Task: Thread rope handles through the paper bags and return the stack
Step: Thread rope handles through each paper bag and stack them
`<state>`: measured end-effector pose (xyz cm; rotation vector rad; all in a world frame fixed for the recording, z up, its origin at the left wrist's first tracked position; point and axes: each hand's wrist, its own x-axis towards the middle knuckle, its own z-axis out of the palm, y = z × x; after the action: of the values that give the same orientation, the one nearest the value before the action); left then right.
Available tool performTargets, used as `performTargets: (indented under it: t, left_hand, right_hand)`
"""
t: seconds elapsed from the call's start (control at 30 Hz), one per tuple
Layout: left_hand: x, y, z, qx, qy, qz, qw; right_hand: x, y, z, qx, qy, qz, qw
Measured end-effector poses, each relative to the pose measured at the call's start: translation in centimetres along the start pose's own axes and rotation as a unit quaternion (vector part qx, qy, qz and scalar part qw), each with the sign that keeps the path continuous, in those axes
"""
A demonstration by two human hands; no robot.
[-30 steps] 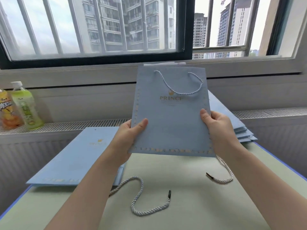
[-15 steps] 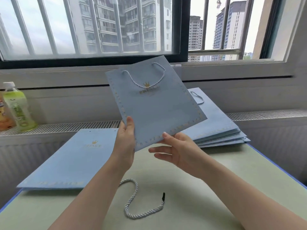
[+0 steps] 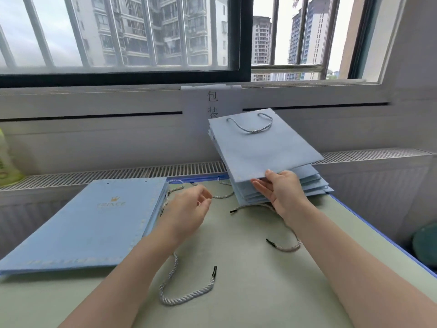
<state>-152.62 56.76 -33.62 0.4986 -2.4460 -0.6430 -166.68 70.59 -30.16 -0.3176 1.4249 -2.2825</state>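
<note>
Head: "PRINCE" bag stack (image 3: 80, 223) (gold crown)

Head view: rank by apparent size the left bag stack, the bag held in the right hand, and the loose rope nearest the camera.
1. Left bag stack, though it lies nearer the camera, which may inflate it.
2. Held bag, pinched by the right hand.
3. Loose rope, clearly smallest.

You get bright, even daylight through the window (image 3: 123, 34); shadows below it are soft, and frame edges bow.
</note>
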Motion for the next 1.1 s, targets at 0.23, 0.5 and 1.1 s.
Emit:
performTargets:
  t: [0.23, 0.5, 1.1]
  left_hand:
    - [-0.4, 0.0, 0.1, 0.129, -0.047, 0.007, 0.991]
    - [-0.5, 0.1, 0.1, 0.198, -0.076, -0.021, 0.977]
    - [0.3, -4.0, -4.4, 0.357, -0.066, -0.305, 0.881]
  right_hand:
    - [1.2, 1.0, -1.3, -0.121, 0.074, 0.012, 0.990]
    - [0.4, 1.4, -0.5, -0.138, 0.067, 0.045, 0.987]
    - [-8.9, 4.3, 4.4, -0.578, -0.502, -0.080, 0.638]
